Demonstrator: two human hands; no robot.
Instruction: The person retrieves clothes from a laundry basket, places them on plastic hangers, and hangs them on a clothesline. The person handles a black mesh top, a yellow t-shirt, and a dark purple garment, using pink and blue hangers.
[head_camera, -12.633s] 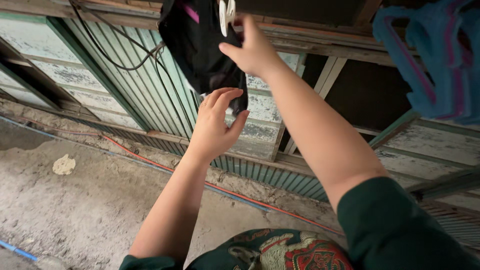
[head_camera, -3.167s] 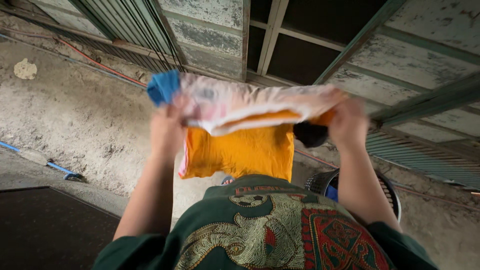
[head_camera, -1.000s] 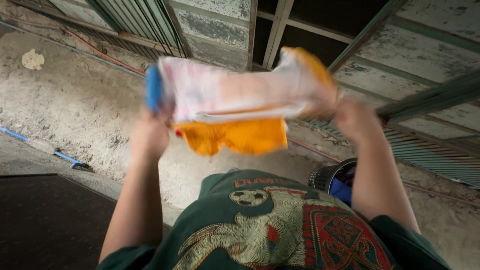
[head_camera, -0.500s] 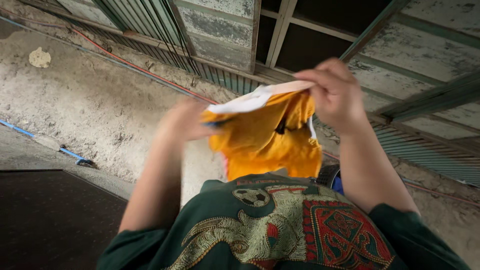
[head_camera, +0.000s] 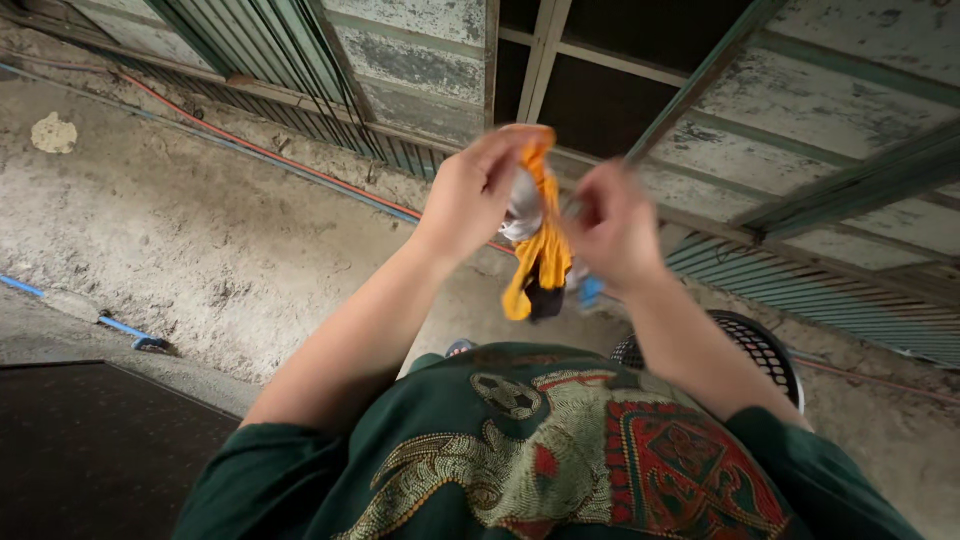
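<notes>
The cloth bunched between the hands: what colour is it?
Mostly orange cloth, with white and dark parts, seen in the head view.

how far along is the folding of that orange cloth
Mostly gathered: the orange cloth is bunched into a narrow bundle with one end dangling. In hand: the left hand pinches its top, and the right hand, blurred, grips beside it. Left: that loose end isn't tucked, and the bundle hasn't gone into the black basket below.

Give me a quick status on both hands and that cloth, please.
Left hand and right hand both gripping the orange cloth, bunched between them at chest height. Black basket below right arm. Nothing in the way.
</notes>
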